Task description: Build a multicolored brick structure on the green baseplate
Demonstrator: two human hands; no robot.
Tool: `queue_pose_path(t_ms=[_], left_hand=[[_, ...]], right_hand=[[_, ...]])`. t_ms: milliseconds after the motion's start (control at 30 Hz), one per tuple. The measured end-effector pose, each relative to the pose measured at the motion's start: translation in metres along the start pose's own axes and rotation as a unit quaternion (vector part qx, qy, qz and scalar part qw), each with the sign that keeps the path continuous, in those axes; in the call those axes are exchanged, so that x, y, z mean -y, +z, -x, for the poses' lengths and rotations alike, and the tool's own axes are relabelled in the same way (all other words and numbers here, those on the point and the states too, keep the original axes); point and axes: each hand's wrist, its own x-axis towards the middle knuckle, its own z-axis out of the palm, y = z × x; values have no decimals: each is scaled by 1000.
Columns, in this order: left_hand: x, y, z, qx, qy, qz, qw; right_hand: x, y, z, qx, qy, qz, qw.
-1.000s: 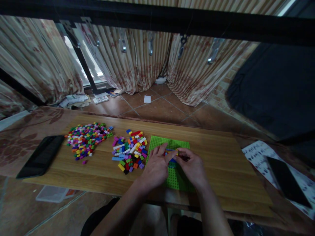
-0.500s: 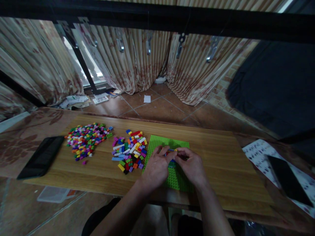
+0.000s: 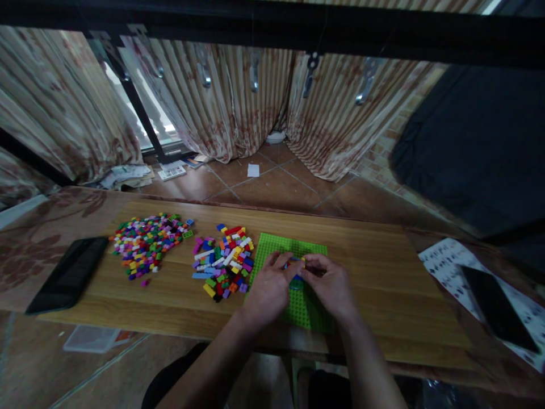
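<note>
A green studded baseplate [image 3: 309, 312] lies on the wooden board, under both my hands. My left hand [image 3: 272, 284] and my right hand [image 3: 327, 278] meet over its middle with fingers bent and closed around a small cluster of toy bricks [image 3: 297, 282]. Blue, red and yellow bits of that cluster show between the fingertips; the rest is hidden by my fingers. Whether the cluster is pressed onto the plate I cannot tell. Just left of the plate spreads a pile of larger mixed toy bricks [image 3: 225, 261].
Farther left sits a heap of small coloured bricks [image 3: 147, 241] on the wooden board [image 3: 383, 284]. A dark tablet [image 3: 70, 275] lies at the board's left end. On the right, a black phone [image 3: 498, 307] rests on a printed sheet [image 3: 447, 255]. A clear plastic lid [image 3: 90, 338] is below the board's front edge.
The whole view has shifted slightly. Both hands stay over the baseplate around the brick cluster, with only tiny finger movement.
</note>
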Motion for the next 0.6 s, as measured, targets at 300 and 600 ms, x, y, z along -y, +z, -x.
queue_pose_path(t_ms=[300, 600], left_hand=[[-5, -2, 0, 6, -31, -9, 999], [2, 1, -2, -9, 5, -36, 999]], right_hand=[[0, 0, 1, 21, 2, -11, 1000], [2, -1, -2, 37, 0, 15, 999]])
